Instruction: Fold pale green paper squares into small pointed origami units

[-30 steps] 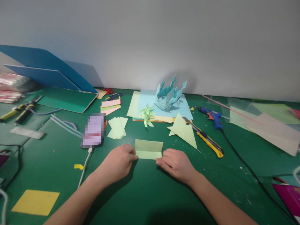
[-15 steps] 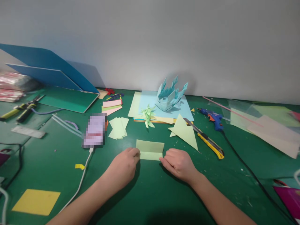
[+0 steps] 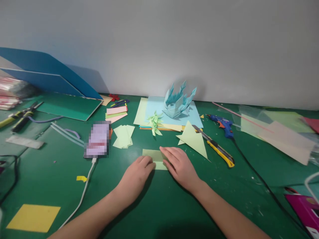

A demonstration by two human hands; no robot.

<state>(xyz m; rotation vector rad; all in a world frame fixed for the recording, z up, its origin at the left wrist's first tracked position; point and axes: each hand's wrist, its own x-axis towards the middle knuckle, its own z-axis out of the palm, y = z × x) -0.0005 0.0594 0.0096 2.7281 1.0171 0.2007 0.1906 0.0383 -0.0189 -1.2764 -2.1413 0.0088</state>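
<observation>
A small light-green rectangle of paper with a crosswise crease lies in front of me, its upper flap tilted up. My left hand has its fingers curled and pinched on the paper's left end. Stretched fingers of my right hand lie across the right part of the flap, the thumb lower down by the crease. That hand hides the paper's right end. Beyond it are a light-green paper triangle, a stack of pale-green paper slips and a green folded-paper piece with leaf-like points.
A blue folded-paper crown stands on stacked sheets. To the right lie a yellow utility knife and a blue glue gun with its black cord. Leftward are a phone on a white cable, pliers and a yellow paper.
My right hand has shifted left from the paper's right edge onto its flap, and its curled fingers have straightened. My left hand still grips the left end, slightly further in. The view has shifted a little.
</observation>
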